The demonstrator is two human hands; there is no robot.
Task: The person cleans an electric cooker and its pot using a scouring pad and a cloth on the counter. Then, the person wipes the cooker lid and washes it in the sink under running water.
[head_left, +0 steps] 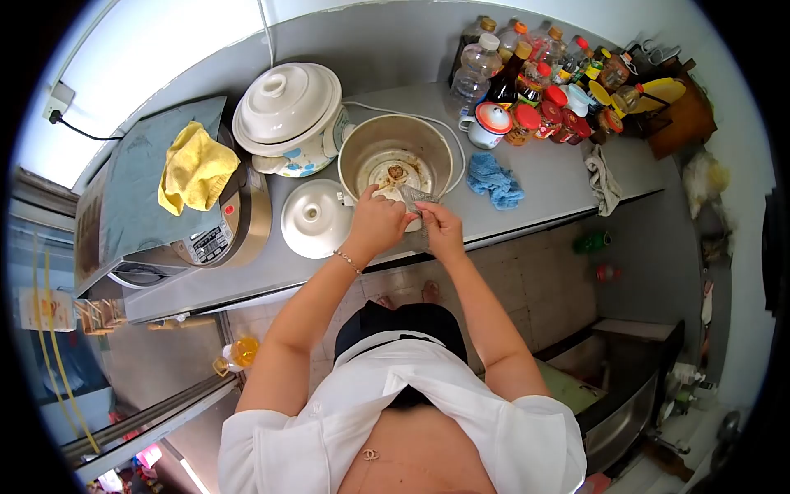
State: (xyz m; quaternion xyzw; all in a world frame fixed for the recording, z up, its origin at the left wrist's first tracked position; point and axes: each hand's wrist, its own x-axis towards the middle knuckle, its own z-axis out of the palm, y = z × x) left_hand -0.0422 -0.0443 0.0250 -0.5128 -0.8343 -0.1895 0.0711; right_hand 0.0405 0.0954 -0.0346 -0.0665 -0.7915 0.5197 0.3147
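In the head view, both hands are at the near rim of a deep metal pot (pixel 354 158) on the counter. Its inside is stained brown, and a small brown lump (pixel 396 172) lies on the bottom. My left hand (pixel 378 218) and my right hand (pixel 442 227) meet closely, fingers pinched on a small crinkled greyish packet (pixel 418 196) at the pot's near edge. What the packet contains cannot be made out. A white lid (pixel 311 216) with a round knob lies left of the pot, near my left hand.
A lidded white ceramic pot (pixel 286 107) and a rice cooker (pixel 239 235) with a yellow cloth (pixel 197 169) stand left. Rightward are a blue cloth (pixel 494 181), an enamel mug (pixel 487 126), several bottles and jars (pixel 535 90), and a grey cloth (pixel 603 181) over the counter edge.
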